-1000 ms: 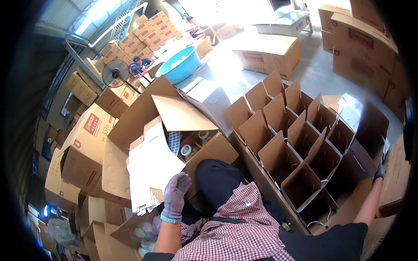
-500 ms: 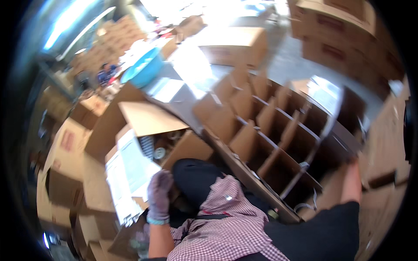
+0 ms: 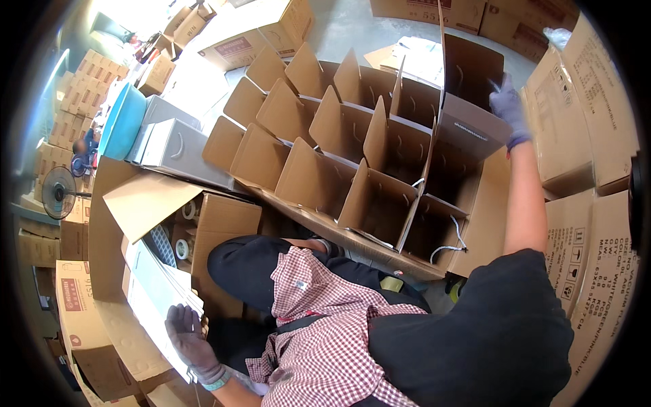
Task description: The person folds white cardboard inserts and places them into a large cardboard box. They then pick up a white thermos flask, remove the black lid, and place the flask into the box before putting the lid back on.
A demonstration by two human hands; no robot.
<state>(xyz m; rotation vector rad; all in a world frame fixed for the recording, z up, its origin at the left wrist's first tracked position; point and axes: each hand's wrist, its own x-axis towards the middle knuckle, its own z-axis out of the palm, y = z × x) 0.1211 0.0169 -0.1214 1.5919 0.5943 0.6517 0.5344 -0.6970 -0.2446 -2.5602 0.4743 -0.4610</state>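
My left hand (image 3: 190, 339), in a grey glove, is open with fingers slightly curled. It rests beside a stack of white and pale-blue sheets (image 3: 152, 285) and holds nothing visible. My right hand (image 3: 508, 108), also gloved, reaches to the far right side of a large brown carton (image 3: 386, 252) fitted with upright cardboard dividers (image 3: 333, 129). It is at the upper right of a dark grey panel (image 3: 472, 129) with a row of white marks. Its fingers are partly blurred, so its grip is unclear. A white cord (image 3: 450, 249) loops from the nearest right cell.
An opened carton (image 3: 227, 234) with jar-like items stands left of my knee. Beyond it are grey boxes (image 3: 178, 150) and a blue tub (image 3: 123, 121). Tall cartons (image 3: 582, 102) line the right side. A fan (image 3: 59, 192) and another person (image 3: 84, 152) are at far left.
The view has turned and sharpened. My right hand has moved farther forward along the divided carton's right side, still beside the grey panel. My left hand is lower, still by the sheets.
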